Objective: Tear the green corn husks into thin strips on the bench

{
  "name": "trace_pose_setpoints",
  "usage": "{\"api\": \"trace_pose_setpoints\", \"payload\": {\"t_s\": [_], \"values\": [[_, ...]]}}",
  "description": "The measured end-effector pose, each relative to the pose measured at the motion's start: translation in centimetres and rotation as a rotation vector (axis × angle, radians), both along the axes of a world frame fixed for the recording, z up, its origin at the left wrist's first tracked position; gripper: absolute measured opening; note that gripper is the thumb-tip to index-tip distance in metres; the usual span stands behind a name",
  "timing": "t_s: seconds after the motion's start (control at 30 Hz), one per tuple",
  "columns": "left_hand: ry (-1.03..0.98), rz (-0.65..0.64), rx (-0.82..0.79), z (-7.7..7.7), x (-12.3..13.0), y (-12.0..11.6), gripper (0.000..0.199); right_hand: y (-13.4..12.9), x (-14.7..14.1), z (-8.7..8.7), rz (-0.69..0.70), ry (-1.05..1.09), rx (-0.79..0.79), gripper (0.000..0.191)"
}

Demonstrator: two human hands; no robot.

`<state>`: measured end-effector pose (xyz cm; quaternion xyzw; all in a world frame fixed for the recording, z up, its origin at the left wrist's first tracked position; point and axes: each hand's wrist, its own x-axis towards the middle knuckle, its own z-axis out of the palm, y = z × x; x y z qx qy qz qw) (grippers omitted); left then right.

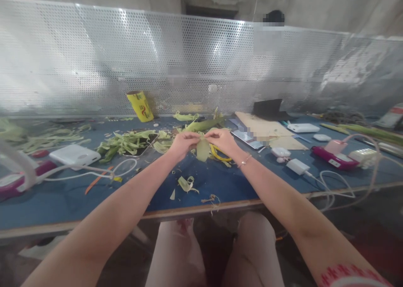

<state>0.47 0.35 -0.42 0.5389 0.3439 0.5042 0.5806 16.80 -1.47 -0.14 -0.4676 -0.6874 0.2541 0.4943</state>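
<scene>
Near the middle of the blue table (220, 186), a pale green leaf piece (202, 150) hangs between my two hands. My left hand (184, 145) pinches its upper left edge, and my right hand (222, 140) pinches its upper right edge. Yellow scissors handles (218, 153) lie partly behind my right hand. Long green husk leaves (208, 124) lie just beyond my fingers. Left of my left hand is a pile of curled green strips (126, 143). A few pale scraps (187, 184) lie nearer the table's front edge.
A yellow can (140, 106) leans at the back before a perforated metal screen (126, 60). White power bank (75, 156) and cables are left. At right are cardboard (264, 125), a phone (247, 139), a charger (297, 166) and a purple power strip (333, 159). A person stands beyond the screen.
</scene>
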Motion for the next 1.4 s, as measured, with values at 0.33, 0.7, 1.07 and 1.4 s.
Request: {"api": "trace_pose_setpoints", "payload": {"t_s": [0.33,0.7,1.07,1.4], "values": [[0.022,-0.008,-0.021,0.3,0.0,-0.1,0.016,0.1,0.3,-0.1,0.015,-0.002,-0.030,0.019],[0.211,0.042,0.211,-0.7,-0.2,0.5,0.021,0.3,0.0,-0.6,0.042,-0.069,0.027,0.013],[0.014,-0.002,0.042,0.3,-0.1,-0.3,0.018,-0.1,0.0,-0.1,0.022,-0.013,0.020,0.015],[-0.084,-0.124,0.008,0.5,-0.5,-0.2,0.019,-0.4,0.2,0.2,0.059,0.012,0.038,0.015]]}}
